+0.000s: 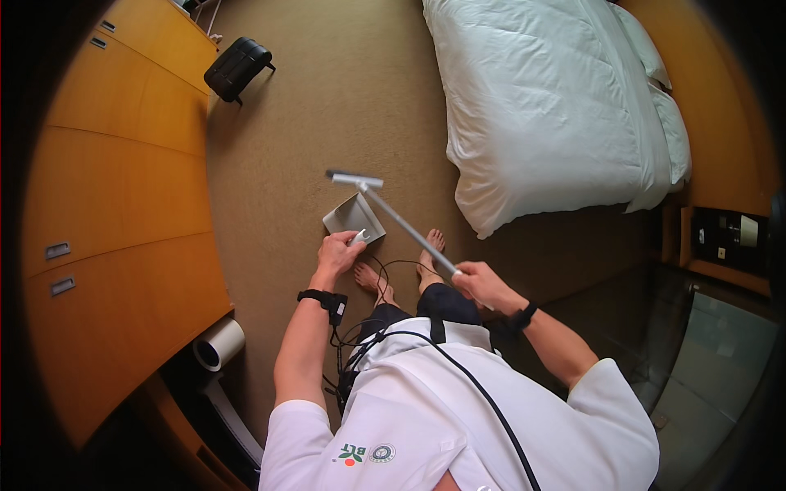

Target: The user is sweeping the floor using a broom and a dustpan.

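Note:
My left hand grips the handle of a light grey dustpan, whose pan hangs in front of my feet. Whether the pan touches the floor I cannot tell. In my right hand is the upper end of a grey pole belonging to a small broom. The pole slants forward and left from that hand. Its white head, with a dark strip along the far side, sits just beyond the dustpan. The dark strip looks blurred.
Brown carpet covers the floor. A bed with a white duvet stands front right. Wooden cabinets line the left, with a black suitcase-like case beside them and a white cylinder nearer me. Dark cables hang at my waist.

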### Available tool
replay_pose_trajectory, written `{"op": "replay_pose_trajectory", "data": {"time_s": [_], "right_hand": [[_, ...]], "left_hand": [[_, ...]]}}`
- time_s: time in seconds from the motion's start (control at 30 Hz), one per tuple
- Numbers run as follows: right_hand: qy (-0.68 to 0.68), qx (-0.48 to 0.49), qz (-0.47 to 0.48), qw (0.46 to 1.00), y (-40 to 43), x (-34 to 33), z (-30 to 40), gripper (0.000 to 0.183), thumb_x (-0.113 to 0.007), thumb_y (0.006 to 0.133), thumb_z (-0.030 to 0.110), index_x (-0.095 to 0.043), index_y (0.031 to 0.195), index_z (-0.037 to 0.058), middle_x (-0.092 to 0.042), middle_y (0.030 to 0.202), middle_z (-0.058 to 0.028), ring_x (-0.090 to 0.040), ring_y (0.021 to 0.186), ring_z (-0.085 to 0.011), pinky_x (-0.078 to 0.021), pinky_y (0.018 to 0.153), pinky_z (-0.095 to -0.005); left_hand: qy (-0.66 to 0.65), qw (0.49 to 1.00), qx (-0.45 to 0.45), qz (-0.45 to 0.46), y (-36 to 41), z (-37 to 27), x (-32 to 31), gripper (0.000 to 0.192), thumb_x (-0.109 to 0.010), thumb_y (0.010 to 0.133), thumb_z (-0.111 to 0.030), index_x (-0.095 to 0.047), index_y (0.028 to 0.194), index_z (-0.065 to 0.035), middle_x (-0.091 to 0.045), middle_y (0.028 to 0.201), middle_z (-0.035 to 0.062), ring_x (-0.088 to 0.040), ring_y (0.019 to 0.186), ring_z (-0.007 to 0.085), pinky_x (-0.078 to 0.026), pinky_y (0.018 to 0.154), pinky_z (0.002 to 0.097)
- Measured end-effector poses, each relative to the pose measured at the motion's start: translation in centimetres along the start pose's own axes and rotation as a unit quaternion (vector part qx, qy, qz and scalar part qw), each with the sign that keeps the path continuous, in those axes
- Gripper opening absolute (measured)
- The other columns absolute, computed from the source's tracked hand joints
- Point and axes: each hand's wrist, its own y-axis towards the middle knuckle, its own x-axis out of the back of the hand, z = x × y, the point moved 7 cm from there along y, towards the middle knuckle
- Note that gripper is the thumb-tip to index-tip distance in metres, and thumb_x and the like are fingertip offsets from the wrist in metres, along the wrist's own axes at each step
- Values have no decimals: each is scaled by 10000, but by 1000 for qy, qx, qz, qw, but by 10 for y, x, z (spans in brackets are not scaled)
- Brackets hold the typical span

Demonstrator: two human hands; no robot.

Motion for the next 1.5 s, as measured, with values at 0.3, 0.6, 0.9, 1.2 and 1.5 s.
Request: {"op": "replay_pose_trajectory", "data": {"time_s": [0.3,0.6,0.9,1.2,1.5], "right_hand": [[-149,65,-194,967,167,91,14,345,-512,1021,303,-651,959,-6,-675,747,-165,-675,602,-306,-534,563,-432],[-234,-16,-225,946,127,84,-106,383,-456,1019,301,-640,978,-32,-683,976,-322,-664,893,-523,-566,762,-566],[-190,-117,-214,951,-25,35,-234,383,-484,999,309,-677,1067,-14,-677,1127,-291,-609,1120,-501,-496,952,-520],[26,-139,-167,976,-97,61,-178,231,-520,988,234,-575,843,64,-507,618,-26,-404,414,-125,-331,362,-301],[-51,-66,-192,978,-56,111,-188,315,-469,997,256,-604,962,-26,-580,621,-86,-570,451,-209,-477,434,-371]], "left_hand": [[43,997,-42,-39,-11,-11,8,404,-765,802,-331,-766,1133,-98,-771,948,140,-740,844,262,-566,778,368],[41,999,1,-25,-23,-3,11,426,-738,777,-375,-770,1134,-147,-752,1054,160,-712,1004,339,-557,890,415],[9,997,-49,-57,-4,13,6,401,-775,789,-301,-771,1129,-89,-779,902,106,-728,758,179,-566,723,326],[24,999,-13,-34,-21,22,11,434,-729,774,-403,-777,1119,-145,-762,1028,147,-729,965,308,-565,852,414],[51,996,-44,-56,-90,-1,-10,374,-795,827,-246,-755,1148,-57,-784,972,134,-736,862,169,-558,771,314]]}}
